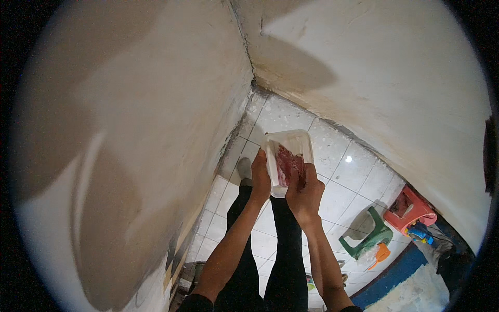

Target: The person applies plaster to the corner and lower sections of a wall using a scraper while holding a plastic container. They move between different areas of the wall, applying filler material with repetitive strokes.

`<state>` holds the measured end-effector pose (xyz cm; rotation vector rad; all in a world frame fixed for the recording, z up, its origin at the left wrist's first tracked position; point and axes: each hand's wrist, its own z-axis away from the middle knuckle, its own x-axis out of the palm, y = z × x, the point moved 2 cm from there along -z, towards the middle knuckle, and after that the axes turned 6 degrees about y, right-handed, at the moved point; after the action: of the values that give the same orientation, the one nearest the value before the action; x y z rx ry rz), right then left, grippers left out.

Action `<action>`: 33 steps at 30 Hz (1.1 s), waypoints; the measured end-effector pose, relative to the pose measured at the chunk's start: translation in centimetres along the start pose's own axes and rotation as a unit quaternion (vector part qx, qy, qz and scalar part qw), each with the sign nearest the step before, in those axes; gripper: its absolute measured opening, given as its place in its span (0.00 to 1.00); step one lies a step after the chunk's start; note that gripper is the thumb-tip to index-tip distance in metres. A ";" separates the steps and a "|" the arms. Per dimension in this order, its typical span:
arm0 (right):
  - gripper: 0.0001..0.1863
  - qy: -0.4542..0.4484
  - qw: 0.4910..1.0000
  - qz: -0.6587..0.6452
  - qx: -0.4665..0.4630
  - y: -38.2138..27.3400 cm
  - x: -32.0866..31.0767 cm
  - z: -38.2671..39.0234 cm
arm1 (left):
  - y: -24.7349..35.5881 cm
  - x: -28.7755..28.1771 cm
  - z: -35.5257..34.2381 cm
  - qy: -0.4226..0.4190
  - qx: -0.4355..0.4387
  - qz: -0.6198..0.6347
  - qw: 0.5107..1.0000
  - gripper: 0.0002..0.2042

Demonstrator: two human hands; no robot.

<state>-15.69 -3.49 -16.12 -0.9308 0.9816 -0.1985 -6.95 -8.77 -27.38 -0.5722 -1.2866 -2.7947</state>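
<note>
A white rectangular plastic tub [298,137] is held out in front of me, above the tiled floor. My left hand [261,178] is closed on the tub's left side. Inside the tub lies a dark red piece with whitish streaks [285,160], perhaps a cloth; its exact kind I cannot make out. My right hand [305,193] reaches over the near right part of the tub, its fingers closed on that red piece. Part of the piece is hidden under those fingers.
Stained pale walls [176,88] meet in a corner ahead. White floor tiles [338,169] lie below. To the right stand a green plastic stool [375,239] and a red one [408,213], with an orange plastic object [381,254] and a blue object [420,233] near them.
</note>
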 end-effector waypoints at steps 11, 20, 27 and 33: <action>0.03 -0.015 0.998 -0.050 0.023 7.7 6.6 -3.2 | -6.1 -5.7 -6.6 0.018 -0.033 -0.080 0.996 0.28; 0.06 -0.004 0.999 -0.039 0.017 8.9 6.8 -3.1 | -6.1 -3.8 -6.9 -0.058 -0.015 -0.112 0.992 0.34; 0.06 -0.016 0.988 -0.109 0.105 12.8 6.1 -4.0 | -6.5 -4.3 -6.9 -0.036 -0.016 -0.145 0.989 0.33; 0.08 -0.057 0.952 -0.263 0.148 13.4 4.8 -3.8 | -6.5 -5.7 -6.8 -0.020 -0.041 -0.072 0.996 0.34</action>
<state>-19.20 -0.03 -29.95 -0.8980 0.5587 -0.7143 -4.86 -10.24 -38.11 -0.5628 -1.2747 -2.9803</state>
